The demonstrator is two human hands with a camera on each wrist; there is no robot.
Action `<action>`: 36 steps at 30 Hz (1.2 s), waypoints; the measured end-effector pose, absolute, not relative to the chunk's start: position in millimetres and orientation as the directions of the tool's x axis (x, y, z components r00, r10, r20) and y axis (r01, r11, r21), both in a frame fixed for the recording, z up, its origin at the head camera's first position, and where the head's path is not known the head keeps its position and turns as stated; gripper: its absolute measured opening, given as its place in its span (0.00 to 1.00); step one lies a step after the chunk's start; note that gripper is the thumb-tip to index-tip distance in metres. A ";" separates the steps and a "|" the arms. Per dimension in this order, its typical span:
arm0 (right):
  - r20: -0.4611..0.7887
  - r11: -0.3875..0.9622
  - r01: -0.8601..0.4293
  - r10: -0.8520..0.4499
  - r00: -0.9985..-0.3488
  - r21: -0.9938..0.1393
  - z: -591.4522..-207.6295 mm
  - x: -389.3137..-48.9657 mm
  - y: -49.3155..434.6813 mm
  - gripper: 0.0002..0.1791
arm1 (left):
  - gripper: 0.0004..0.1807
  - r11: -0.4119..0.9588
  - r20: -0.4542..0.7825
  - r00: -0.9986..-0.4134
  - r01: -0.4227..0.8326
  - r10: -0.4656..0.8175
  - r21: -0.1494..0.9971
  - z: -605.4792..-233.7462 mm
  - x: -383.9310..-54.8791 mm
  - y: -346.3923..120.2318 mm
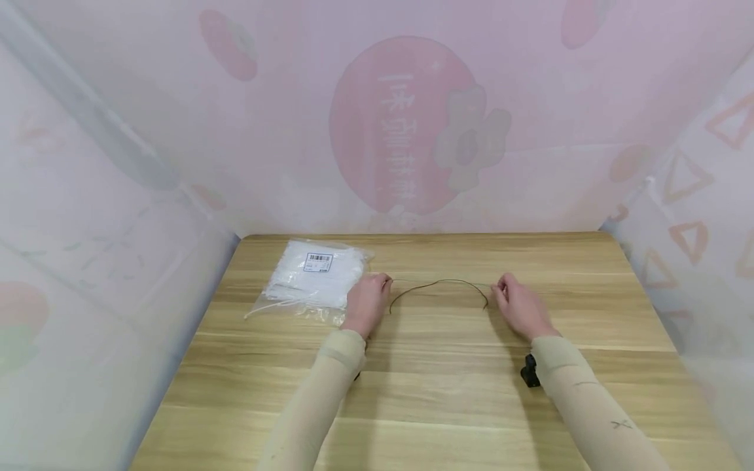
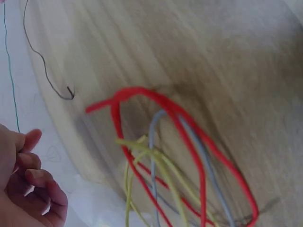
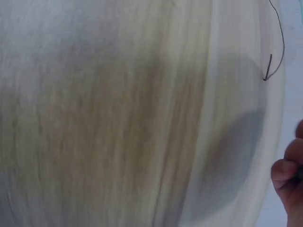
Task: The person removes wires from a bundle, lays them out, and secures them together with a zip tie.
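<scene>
A thin green wire (image 2: 10,66) is stretched between two hands over the table. One end is pinched in my left hand (image 1: 368,301), close to the right side of a clear plastic bag (image 1: 297,278) of white strips, likely cable ties. The other end is pinched by my right hand (image 1: 521,306). Between the hands, nearer me, a thin dark wire (image 1: 478,291) lies in an arch with bent ends. Red wire (image 2: 142,91), yellow wire (image 2: 165,165) and grey wire (image 2: 152,132) show as loose loops in the left wrist view; my left forearm hides them in the head view.
The wood-grain table (image 1: 436,392) meets a pink printed wall (image 1: 283,163) at its back edge, with pale walls at both sides. A barcode label (image 1: 319,262) is on the bag. A black wrist camera (image 1: 530,371) sits under my right cuff.
</scene>
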State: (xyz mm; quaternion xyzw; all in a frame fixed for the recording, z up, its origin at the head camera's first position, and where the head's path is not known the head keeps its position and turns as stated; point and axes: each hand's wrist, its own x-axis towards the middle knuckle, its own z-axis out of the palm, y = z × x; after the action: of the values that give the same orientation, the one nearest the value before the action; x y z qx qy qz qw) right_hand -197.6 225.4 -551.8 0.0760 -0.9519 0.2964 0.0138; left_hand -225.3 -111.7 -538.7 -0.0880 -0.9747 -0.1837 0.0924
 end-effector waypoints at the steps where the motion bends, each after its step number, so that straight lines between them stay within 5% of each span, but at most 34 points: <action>1: 0.073 0.824 -0.152 -0.134 -0.988 -0.545 -553.5 -198.4 225.2 0.11 | 0.10 0.920 0.196 -0.973 0.184 0.122 0.345 -540.0 -225.5 -111.0; 6: 0.068 0.847 -0.127 -0.107 -0.992 -0.516 -559.3 -203.1 219.0 0.12 | 0.08 0.928 0.134 -0.989 0.106 0.061 0.357 -545.7 -226.7 -104.9; 16: 0.008 0.825 -0.050 -0.055 -0.998 -0.562 -558.3 -205.6 210.1 0.18 | 0.16 0.945 0.116 -0.986 0.152 0.123 0.289 -548.9 -226.2 -97.7; 25: 0.040 0.804 -0.085 -0.077 -0.996 -0.588 -549.8 -198.2 208.3 0.27 | 0.46 0.944 -0.030 -0.993 0.103 0.118 0.314 -527.1 -214.5 -110.4; 36: 0.121 0.792 -0.146 -0.092 -0.988 -0.592 -527.5 -186.7 202.3 0.25 | 0.14 0.909 0.007 -0.996 0.082 0.087 0.408 -488.2 -200.3 -148.5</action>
State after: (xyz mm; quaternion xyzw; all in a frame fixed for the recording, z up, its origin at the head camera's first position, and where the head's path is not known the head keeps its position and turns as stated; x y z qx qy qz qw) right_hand -186.7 202.3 -527.5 0.0631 -0.9457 0.3159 0.0428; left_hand -200.3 -148.5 -488.2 -0.0433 -0.9770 -0.2088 -0.0055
